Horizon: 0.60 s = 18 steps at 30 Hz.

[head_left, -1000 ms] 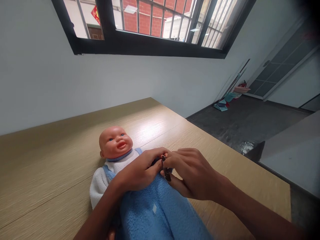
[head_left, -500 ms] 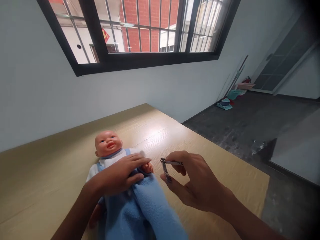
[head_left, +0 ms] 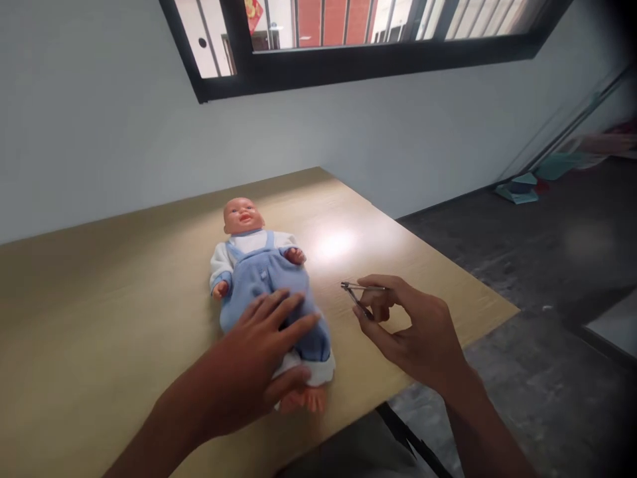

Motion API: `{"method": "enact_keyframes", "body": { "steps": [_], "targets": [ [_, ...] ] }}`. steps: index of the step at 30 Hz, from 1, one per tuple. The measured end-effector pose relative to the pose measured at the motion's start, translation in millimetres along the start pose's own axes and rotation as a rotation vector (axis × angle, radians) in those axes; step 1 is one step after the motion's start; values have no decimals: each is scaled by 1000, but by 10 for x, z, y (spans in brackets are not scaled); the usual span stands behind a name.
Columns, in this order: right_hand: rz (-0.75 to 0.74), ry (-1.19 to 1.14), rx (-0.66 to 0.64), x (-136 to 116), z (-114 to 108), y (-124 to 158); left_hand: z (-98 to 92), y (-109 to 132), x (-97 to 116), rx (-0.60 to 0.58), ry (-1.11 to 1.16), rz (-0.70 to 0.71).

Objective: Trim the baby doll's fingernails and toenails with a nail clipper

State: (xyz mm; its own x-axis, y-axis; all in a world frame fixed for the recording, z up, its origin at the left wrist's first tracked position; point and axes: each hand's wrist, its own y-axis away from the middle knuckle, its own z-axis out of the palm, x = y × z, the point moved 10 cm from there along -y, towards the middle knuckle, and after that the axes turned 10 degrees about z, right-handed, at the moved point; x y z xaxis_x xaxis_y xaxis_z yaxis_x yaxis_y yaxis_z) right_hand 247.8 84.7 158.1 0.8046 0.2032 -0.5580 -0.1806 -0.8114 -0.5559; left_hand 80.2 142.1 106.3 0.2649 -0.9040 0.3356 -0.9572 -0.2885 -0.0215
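On its back on the wooden table (head_left: 124,279) lies a baby doll (head_left: 263,265) in blue overalls and a white top, its head toward the wall. My left hand (head_left: 269,338) is over the doll's lower legs with fingers spread; whether it presses on them I cannot tell. The doll's bare feet show just below my thumb. Right of the doll, my right hand (head_left: 408,325) pinches a metal nail clipper (head_left: 355,289) between thumb and index finger. The clipper's lever is swung out and its tip points toward the doll, apart from it.
A wall with a barred window (head_left: 348,60) stands behind the table. The table's right edge drops to a dark floor (head_left: 448,239). A blue dustpan (head_left: 520,189) and other cleaning things lie on the floor at the far right.
My left hand has moved from the doll's chest and hand down to its legs. My right hand still holds the nail clipper. The view has shifted, so the whole doll and its feet now show.
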Motion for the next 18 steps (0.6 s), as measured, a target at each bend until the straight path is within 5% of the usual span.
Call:
{"method": "enact_keyframes", "body": {
  "steps": [3, 7, 13, 18],
  "targets": [
    [125, -73, -10, 118, 24, 163, 166, 220, 263, 86, 43, 13],
    [282, -241, -100, 273, 236, 408, 378, 300, 320, 326, 48, -75],
    [96, -307, -132, -53, 295, 575, 478, 470, 301, 703, 81, -89],
    [-71, -408, -245, -339, 336, 681, 554, 742, 58, 884, 209, -310]
  ]
}}
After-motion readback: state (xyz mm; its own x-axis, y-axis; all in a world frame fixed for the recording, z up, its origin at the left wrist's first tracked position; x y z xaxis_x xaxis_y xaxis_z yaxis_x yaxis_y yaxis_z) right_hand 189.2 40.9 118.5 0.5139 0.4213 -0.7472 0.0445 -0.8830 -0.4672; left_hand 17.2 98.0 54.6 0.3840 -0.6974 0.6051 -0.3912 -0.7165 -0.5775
